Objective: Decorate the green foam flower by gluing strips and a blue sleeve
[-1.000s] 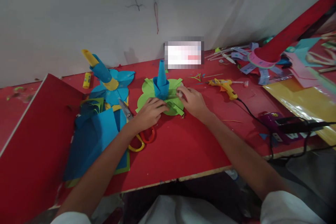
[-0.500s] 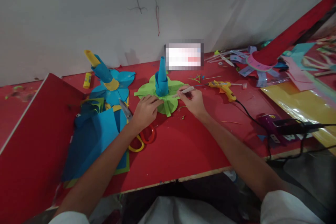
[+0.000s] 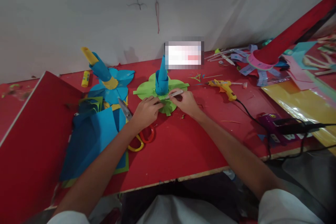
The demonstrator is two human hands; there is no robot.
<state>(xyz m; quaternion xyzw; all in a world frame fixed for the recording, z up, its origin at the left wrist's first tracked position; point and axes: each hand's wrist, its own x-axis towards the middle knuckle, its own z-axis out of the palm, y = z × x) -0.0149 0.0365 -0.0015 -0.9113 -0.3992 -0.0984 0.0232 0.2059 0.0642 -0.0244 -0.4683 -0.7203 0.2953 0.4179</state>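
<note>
A green petal-shaped paper piece (image 3: 147, 87) lies on the red table, with a rolled blue paper tube (image 3: 162, 80) standing at its centre. My right hand (image 3: 186, 103) pinches a thin whitish stick-like tool (image 3: 176, 93), its tip low over the green paper near the tube's base. My left hand (image 3: 147, 111) rests on the front left edge of the green paper with its fingers together; whether anything is under the fingertips is hidden. Scissors (image 3: 135, 143) with yellow and red handles lie partly beneath my left wrist.
Left stand a blue paper flower (image 3: 118, 80) with a yellow-tipped tube, a glue stick (image 3: 85, 79), blue sheets (image 3: 91, 140) and a red board (image 3: 34, 140). A yellow glue gun (image 3: 223, 88) with a black cord, a purple device (image 3: 273, 126) and a yellow sheet (image 3: 294, 101) are right.
My right hand has moved left with the tool, bringing its tip closer to the tube's base and to my left hand. My left hand has barely moved.
</note>
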